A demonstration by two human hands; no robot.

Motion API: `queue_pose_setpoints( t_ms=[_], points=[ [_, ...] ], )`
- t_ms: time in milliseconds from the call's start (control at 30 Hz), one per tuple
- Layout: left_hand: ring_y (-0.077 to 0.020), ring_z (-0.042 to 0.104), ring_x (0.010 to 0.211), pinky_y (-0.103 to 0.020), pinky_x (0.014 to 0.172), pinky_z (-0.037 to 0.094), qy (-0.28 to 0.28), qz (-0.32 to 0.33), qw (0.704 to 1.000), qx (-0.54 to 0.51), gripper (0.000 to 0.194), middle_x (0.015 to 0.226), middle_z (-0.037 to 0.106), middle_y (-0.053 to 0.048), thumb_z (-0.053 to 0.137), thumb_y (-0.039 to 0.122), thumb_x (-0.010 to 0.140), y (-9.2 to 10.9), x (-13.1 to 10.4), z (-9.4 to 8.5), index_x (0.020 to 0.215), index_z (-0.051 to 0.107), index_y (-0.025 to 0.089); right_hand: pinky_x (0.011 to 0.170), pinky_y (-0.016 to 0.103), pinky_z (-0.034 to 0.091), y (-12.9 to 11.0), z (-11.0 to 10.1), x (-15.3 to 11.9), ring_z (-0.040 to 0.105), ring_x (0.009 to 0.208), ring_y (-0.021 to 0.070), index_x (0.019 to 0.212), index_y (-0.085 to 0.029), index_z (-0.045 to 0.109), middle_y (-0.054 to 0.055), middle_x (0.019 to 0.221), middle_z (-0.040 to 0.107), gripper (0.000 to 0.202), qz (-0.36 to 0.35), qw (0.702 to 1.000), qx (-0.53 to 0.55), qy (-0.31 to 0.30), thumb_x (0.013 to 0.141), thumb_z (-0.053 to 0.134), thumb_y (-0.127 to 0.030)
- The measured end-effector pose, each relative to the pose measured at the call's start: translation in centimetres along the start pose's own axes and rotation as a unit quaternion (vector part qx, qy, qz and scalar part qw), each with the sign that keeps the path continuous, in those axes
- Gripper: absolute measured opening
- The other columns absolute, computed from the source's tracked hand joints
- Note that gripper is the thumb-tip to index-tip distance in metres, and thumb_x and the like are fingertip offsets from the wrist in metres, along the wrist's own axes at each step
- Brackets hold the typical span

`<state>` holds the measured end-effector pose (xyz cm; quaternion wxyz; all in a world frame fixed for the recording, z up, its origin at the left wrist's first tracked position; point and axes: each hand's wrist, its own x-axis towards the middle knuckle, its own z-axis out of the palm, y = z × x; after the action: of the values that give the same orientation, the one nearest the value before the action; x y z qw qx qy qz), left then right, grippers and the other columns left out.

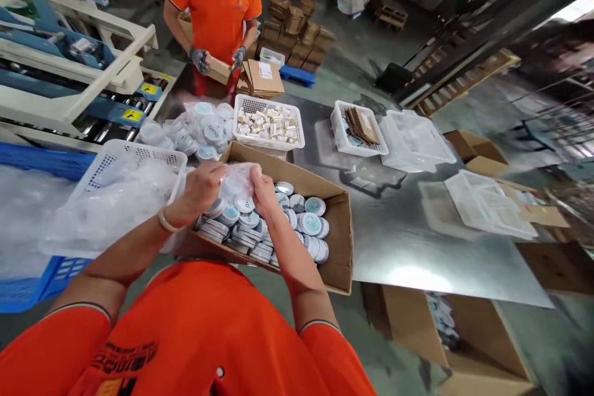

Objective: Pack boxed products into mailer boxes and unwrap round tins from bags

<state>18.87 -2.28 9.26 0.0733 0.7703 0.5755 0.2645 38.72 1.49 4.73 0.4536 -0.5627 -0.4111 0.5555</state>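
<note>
plastic bag point(237, 174), filmy, pinched by left hand point(199, 193), right hand point(264, 190); below, round discs point(310, 223) in cardboard box point(341, 244).

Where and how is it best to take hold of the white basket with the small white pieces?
Probably grip the white basket by its rim at the short ends, from above: the rim surrounds the loose pieces. The left end, close to bagged discs, likely needs more care; the right faces metal tabletop.

You can't clearly read the blurred print on the round containers point(310, 223), your shirt point(125, 356) or 2 yellow labels point(132, 114) at left.
</note>
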Motion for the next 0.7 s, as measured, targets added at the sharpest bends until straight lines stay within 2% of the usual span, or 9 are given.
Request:
queue_pose_setpoints(
  t_ms=[67,133,233,333,400,467,533,600,700],
  points=[
    [-0.0281,0.073,0.117,-0.041,0.103,0.060,0.041,-0.020,0.998,0.042,0.044,0.129,0.079,-0.013,0.046,0.003,0.100,-0.8,1.0,-0.6,0.122,0.079,0.020,0.074,0.035,0.059,0.5,-1.1,0.1,0.066,0.071,0.0214,0.068,-0.023,0.065,0.001,0.063,0.065,0.050,-0.036,0.993,-0.104,-0.043,0.092,0.079,-0.065],
    [-0.0294,0.073,0.115,-0.042,0.099,0.060,0.063,-0.039,0.994,0.083,0.048,0.135,0.078,-0.013,0.043,0.002,0.101,-1.4,1.5,-1.5,0.129,0.077,0.020,0.091,0.038,0.060,1.6,-1.7,-0.4,0.072,0.091,0.0242,0.079,-0.021,0.073,0.004,0.083,0.077,0.029,-0.106,0.961,-0.227,-0.116,0.088,0.087,-0.045],
    [-0.0297,0.075,0.110,-0.041,0.093,0.060,0.055,-0.055,0.992,0.103,0.048,0.139,0.077,-0.012,0.043,0.002,0.101,-1.7,1.6,-2.6,0.127,0.078,0.022,0.114,0.044,0.050,4.1,-0.6,-1.7,0.066,0.126,0.0255,0.106,-0.020,0.078,0.007,0.128,0.081,0.015,-0.218,0.867,-0.362,-0.263,0.091,0.078,-0.019],
    [-0.0287,0.077,0.108,-0.039,0.092,0.059,0.057,-0.080,0.992,0.082,0.044,0.139,0.077,-0.013,0.048,0.002,0.097,-1.8,1.4,-3.1,0.119,0.081,0.022,0.120,0.046,0.043,6.2,1.4,-2.4,0.061,0.130,0.0230,0.103,-0.019,0.076,0.006,0.125,0.079,0.018,-0.234,0.797,-0.433,-0.351,0.098,0.062,-0.010],
    [-0.0287,0.078,0.108,-0.038,0.091,0.059,0.072,-0.089,0.990,0.079,0.042,0.132,0.079,-0.013,0.051,0.002,0.094,-2.3,1.2,-3.3,0.113,0.083,0.022,0.118,0.045,0.044,6.5,1.9,-2.2,0.063,0.121,0.0243,0.090,-0.020,0.073,0.007,0.110,0.078,0.010,-0.199,0.816,-0.430,-0.331,0.095,0.068,-0.012],
    [-0.0289,0.078,0.109,-0.038,0.089,0.059,0.092,-0.086,0.988,0.085,0.040,0.124,0.082,-0.011,0.052,0.002,0.094,-3.0,0.9,-3.4,0.109,0.083,0.023,0.111,0.042,0.050,5.9,1.1,-1.4,0.064,0.112,0.0252,0.085,-0.022,0.070,0.007,0.101,0.075,0.010,-0.128,0.900,-0.348,-0.229,0.090,0.078,-0.019],
    [-0.0288,0.078,0.111,-0.038,0.090,0.059,0.107,-0.075,0.988,0.086,0.040,0.120,0.083,-0.010,0.052,0.002,0.093,-3.6,0.4,-3.6,0.107,0.083,0.023,0.097,0.037,0.057,4.7,-0.4,-0.3,0.064,0.099,0.0232,0.083,-0.023,0.066,0.003,0.091,0.071,0.019,-0.004,0.977,-0.201,-0.075,0.088,0.083,-0.031],
    [-0.0286,0.077,0.112,-0.038,0.091,0.059,0.101,-0.062,0.990,0.082,0.040,0.120,0.083,-0.009,0.052,0.001,0.092,-3.8,0.1,-3.6,0.106,0.082,0.024,0.080,0.032,0.058,3.6,-1.4,1.2,0.061,0.082,0.0190,0.080,-0.024,0.061,-0.001,0.078,0.063,0.030,0.112,0.989,-0.090,0.020,0.091,0.081,-0.043],
    [-0.0281,0.076,0.111,-0.037,0.091,0.060,0.053,-0.035,0.995,0.083,0.039,0.119,0.082,-0.009,0.052,0.000,0.092,-3.3,0.1,-3.6,0.105,0.080,0.024,0.071,0.029,0.057,2.8,-0.8,2.9,0.056,0.068,0.0125,0.080,-0.022,0.057,-0.006,0.070,0.056,0.036,0.175,0.983,-0.048,0.029,0.100,0.070,-0.049]
  ],
)
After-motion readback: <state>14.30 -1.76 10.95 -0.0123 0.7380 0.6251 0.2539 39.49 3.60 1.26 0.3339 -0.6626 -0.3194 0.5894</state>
